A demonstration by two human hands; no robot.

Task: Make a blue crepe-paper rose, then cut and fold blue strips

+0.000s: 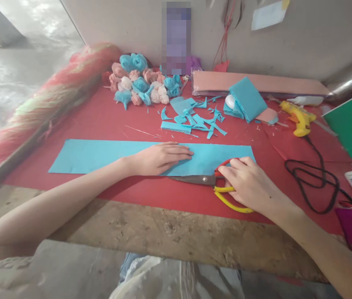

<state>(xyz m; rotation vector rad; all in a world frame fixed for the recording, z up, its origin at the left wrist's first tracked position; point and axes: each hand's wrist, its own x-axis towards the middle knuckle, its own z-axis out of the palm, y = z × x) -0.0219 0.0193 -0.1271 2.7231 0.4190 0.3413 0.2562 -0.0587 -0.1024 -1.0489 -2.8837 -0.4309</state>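
Observation:
A long strip of blue crepe paper [101, 155] lies flat across the red sheet on the table. My left hand [160, 158] rests on the strip's middle with its fingers stretched out. My right hand [247, 182] grips a pair of scissors [194, 179] with one red and one yellow handle. Their dark blades point left along the strip's near edge, close to my left hand, and look closed together. Part of the handles is hidden by my right fingers.
Behind the strip lie blue paper scraps [194, 118], paper flowers [141, 81] and a folded blue piece [248, 99]. A yellow glue gun [300, 118] with a black cord sits at the right. Pink-and-white fibre [39, 104] runs along the left edge.

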